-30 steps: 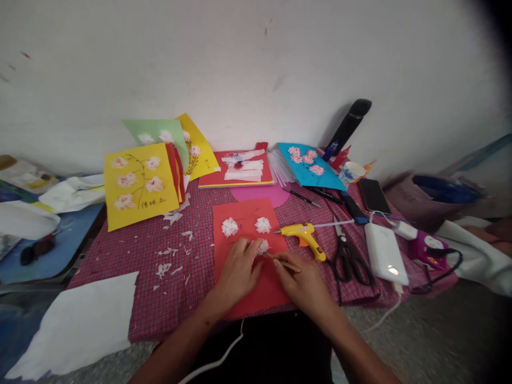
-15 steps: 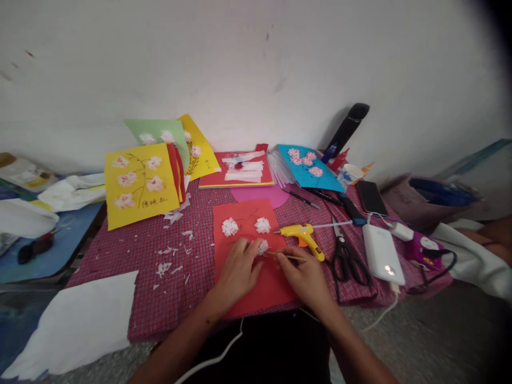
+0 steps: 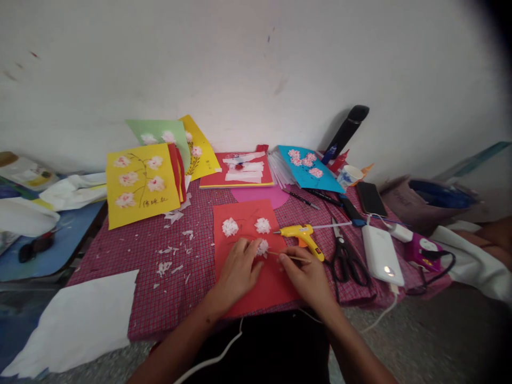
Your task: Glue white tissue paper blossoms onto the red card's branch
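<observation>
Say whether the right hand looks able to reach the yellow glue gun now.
Probably yes: the yellow glue gun lies just beyond the right hand with nothing visible between them, though the thin stick it holds may need setting down first.

1 head-worn camera is looking forward and down from above and behind the 2 hands. The left hand and right hand are showing small in the lower middle, the lens sitting well back from them. The forearms are crossing the bottom edge. The view is spreading wide, taking in the checked tablecloth around the hands, the pale wall beyond them and speckled floor to their right. A dark border is rounding off its far right corner.
</observation>
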`<state>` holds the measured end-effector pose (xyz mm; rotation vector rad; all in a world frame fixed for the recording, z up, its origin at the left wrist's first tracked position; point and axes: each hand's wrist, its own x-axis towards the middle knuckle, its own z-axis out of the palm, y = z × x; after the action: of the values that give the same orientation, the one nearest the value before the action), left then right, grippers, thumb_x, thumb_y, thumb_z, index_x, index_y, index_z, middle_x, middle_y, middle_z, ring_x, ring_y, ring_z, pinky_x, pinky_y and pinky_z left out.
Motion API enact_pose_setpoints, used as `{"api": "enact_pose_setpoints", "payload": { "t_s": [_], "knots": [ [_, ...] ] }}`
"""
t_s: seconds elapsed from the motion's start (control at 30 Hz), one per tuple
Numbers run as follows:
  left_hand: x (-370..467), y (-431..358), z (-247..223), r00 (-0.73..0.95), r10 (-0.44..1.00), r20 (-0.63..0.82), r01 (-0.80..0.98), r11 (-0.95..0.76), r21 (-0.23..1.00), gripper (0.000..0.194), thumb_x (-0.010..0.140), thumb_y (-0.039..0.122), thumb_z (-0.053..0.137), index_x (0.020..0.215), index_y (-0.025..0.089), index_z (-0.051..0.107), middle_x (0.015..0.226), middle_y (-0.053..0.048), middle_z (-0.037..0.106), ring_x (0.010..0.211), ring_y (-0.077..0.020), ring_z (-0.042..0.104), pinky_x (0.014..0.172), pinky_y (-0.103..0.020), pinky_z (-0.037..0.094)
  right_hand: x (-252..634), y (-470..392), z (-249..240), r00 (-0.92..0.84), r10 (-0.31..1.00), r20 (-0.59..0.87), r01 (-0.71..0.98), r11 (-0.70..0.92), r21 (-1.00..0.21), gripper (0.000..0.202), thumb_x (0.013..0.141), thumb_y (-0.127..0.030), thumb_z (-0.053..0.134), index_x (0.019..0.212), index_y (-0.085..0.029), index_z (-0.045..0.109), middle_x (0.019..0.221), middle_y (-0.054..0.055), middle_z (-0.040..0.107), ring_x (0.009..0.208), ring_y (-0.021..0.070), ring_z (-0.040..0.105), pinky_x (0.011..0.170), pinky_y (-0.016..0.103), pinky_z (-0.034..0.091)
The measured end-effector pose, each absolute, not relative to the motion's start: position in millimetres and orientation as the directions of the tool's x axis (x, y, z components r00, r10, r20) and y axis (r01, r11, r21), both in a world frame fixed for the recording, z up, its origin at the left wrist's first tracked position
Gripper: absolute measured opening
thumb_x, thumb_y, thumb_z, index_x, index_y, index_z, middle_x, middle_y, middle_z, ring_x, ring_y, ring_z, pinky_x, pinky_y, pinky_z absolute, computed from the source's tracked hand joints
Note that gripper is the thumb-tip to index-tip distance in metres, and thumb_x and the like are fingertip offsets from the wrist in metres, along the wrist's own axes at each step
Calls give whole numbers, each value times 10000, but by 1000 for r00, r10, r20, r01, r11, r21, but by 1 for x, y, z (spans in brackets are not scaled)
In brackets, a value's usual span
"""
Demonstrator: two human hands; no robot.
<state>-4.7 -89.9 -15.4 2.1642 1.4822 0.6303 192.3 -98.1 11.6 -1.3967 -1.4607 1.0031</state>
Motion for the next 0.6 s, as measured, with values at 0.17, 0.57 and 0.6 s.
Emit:
{"api": "enact_pose_setpoints", "payload": {
  "t_s": [0.17, 0.57, 0.6],
  "knots": [
    [-4, -89, -13, 302, 943, 139, 744, -324, 584, 373, 952, 231, 587, 1317, 198, 522, 1179, -104, 539, 1104, -270, 536, 972, -440, 486, 192, -98, 9, -44, 993, 109, 390, 117, -913, 139, 912, -298, 612, 849, -220, 708, 773, 24, 728, 701, 195, 679, 652, 283, 525],
    [-8, -93, -12, 452, 875, 172, 743, -476, 471, 201, 1000, 242, 483, 1034, 194, 675, 1017, -82, 547, 915, -219, 532, 796, -348, 460, 193, -101, 5, -97, 988, 118, 413, 148, -898, 113, 938, -277, 603, 911, -230, 702, 834, 20, 742, 746, 193, 695, 687, 286, 529],
    [-7, -93, -13, 453, 876, 167, 752, -476, 456, 205, 1000, 245, 481, 1043, 192, 675, 1026, -86, 550, 916, -221, 532, 799, -352, 460, 193, -101, 5, -97, 988, 118, 405, 147, -902, 115, 938, -280, 604, 906, -229, 702, 826, 19, 739, 738, 191, 693, 680, 283, 528]
  ]
}}
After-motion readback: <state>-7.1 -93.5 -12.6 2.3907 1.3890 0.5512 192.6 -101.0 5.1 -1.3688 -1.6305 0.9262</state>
